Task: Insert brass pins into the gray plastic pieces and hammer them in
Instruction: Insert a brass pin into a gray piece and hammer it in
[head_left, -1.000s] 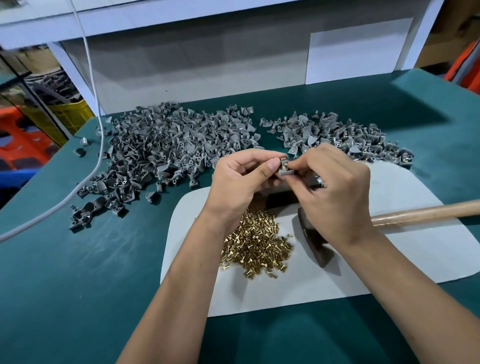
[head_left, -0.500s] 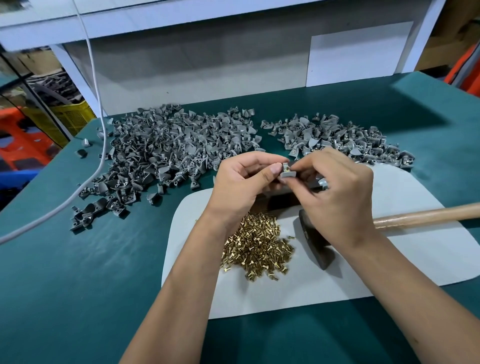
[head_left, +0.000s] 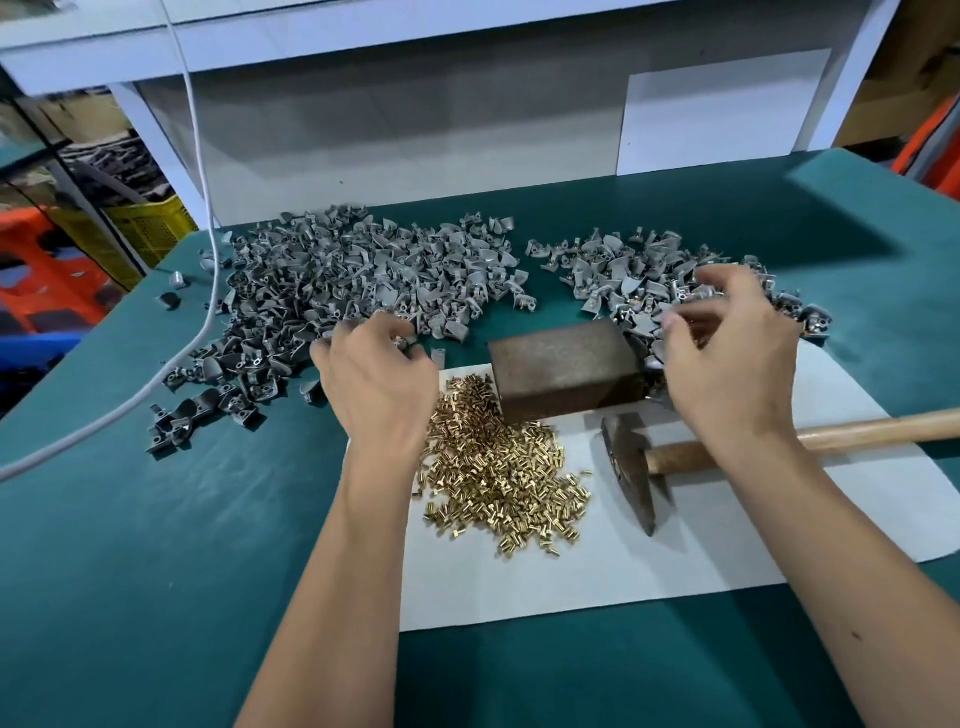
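Observation:
A big heap of gray plastic pieces (head_left: 337, 280) lies at the back left of the green table. A smaller heap of gray pieces (head_left: 623, 270) lies at the back right. Brass pins (head_left: 498, 467) are piled on a white mat (head_left: 571, 582), in front of a dark metal block (head_left: 566, 364). A hammer (head_left: 628, 467) lies on the mat, its wooden handle pointing right. My left hand (head_left: 374, 379) is at the near edge of the big heap, fingers curled down among the pieces and fingertips hidden. My right hand (head_left: 727, 358) hovers over the smaller heap with fingers spread.
A white cable (head_left: 205, 218) hangs down and runs across the table's left side. Two loose gray pieces (head_left: 174, 288) lie near the left edge. A gray back panel (head_left: 415, 130) closes the rear. Crates and clutter stand beyond the left edge.
Both hands were together over the block, holding one gray piece. They have parted: the left went to the big heap, the right to the smaller heap, and the block is uncovered.

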